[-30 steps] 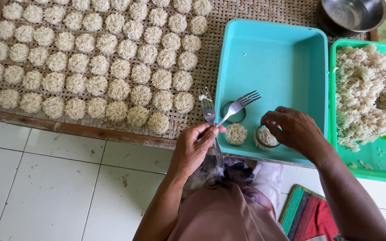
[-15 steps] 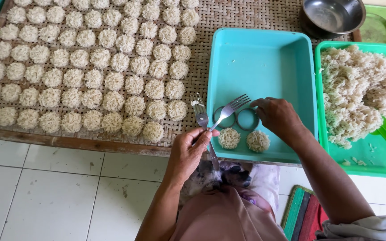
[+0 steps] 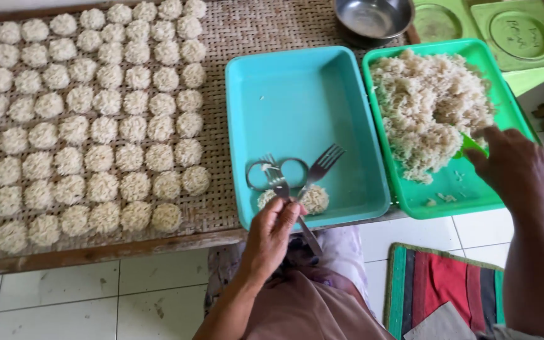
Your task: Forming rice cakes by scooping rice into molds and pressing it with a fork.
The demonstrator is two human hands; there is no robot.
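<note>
My left hand (image 3: 274, 230) grips two metal forks (image 3: 313, 176) by their handles, with the tines over the near end of the turquoise tray (image 3: 297, 82). Under the forks lie two metal rings (image 3: 277, 172) and two round noodle cakes (image 3: 314, 199). My right hand (image 3: 516, 169) is over the near right part of the green tray (image 3: 467, 192), fingers on a green scoop (image 3: 470, 145) at the edge of a heap of loose cooked noodles (image 3: 429, 107). How firmly it grips the scoop is hidden.
Rows of several round noodle cakes (image 3: 89, 113) cover a woven bamboo rack (image 3: 234, 31) at left. A steel bowl (image 3: 373, 17) and green lids (image 3: 517, 34) sit at the back. White floor tiles and a striped mat (image 3: 442, 283) lie below.
My right hand left the ring and cakes in the turquoise tray and moved right to the green tray's noodle heap. The left hand still holds the forks.
</note>
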